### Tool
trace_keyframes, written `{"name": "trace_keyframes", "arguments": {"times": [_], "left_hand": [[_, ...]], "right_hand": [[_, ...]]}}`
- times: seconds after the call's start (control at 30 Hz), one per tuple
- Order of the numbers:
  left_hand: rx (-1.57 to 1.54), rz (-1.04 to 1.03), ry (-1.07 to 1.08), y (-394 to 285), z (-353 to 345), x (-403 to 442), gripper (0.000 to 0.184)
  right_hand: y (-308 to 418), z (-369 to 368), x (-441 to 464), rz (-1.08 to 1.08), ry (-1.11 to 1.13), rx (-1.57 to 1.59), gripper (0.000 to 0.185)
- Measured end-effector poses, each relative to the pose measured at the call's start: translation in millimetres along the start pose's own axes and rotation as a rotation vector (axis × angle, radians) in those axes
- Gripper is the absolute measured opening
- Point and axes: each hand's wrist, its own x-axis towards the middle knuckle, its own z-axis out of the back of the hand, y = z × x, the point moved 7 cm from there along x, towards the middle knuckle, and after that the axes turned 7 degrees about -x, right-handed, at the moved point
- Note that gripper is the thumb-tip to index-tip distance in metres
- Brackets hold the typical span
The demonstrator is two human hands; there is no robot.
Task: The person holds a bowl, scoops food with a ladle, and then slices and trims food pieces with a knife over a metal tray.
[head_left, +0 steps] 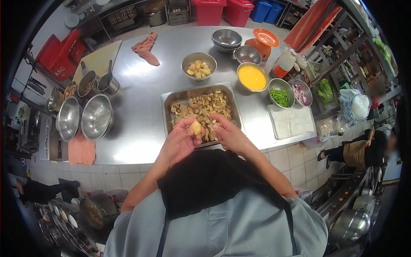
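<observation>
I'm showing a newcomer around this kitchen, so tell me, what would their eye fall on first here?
Probably the bright yellow liquid in a bowl near the far right corner of the steel tray, with the orange scale behind it. Next, over the tray, the left hand holds a yellow piece, and the right hand seems to hold a slim tool.

At the centre, the right hand [229,133] covers one end of a slim tool [204,113], its type unclear; both hands mask part of the tray's [184,94] six-o'clock side. Toward two, the bottle label [282,70] is unreadably small. Toward three, a co-worker's head [390,144] blurs. The grey shirt [218,227] runs off at six.
</observation>
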Motion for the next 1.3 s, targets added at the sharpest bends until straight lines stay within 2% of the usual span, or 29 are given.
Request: {"name": "trace_keyframes", "arguments": {"times": [0.1,0.2,0.37,0.53,0.63,0.67,0.9,1.03,1.17,1.3], "left_hand": [[-0.012,0.007,-0.045,1.1,7.2,0.9,0.041],[0.008,-0.011,-0.062,-1.2,7.4,2.6,0.044],[0.169,-0.038,-0.115,0.7,15.1,1.4,0.036],[0.109,0.043,-0.168,0.7,11.9,-1.6,0.033],[0.133,0.03,-0.162,2.6,17.0,0.7,0.044],[0.144,0.044,-0.177,3.6,19.8,1.5,0.046],[0.215,0.049,-0.164,7.7,6.4,-0.9,0.043],[0.221,0.036,-0.171,6.1,1.7,-2.6,0.039],[0.216,0.038,-0.205,12.3,4.5,-1.9,0.037],[0.249,0.04,-0.218,14.3,3.8,-2.3,0.038]], "right_hand": [[1.9,2.7,-3.7,-0.013,-0.025,0.11,0.058],[9.9,4.1,-7.5,0.068,-0.035,-0.07,0.062],[2.6,-0.1,-6.6,0.202,-0.082,-0.243,0.052],[0.0,0.0,-9.4,0.231,-0.076,-0.216,0.044],[-16.4,-0.6,2.0,0.466,-0.193,-0.307,0.043],[-0.2,-1.1,-11.2,0.292,-0.102,-0.251,0.042],[-6.2,-0.1,-12.5,0.307,-0.117,-0.193,0.03],[-12.4,-3.5,-8.4,0.414,-0.148,-0.185,0.03],[-3.8,-3.0,-22.7,0.327,-0.113,-0.228,0.032],[-8.9,-4.9,-22.0,0.419,-0.188,-0.263,0.032]]}}
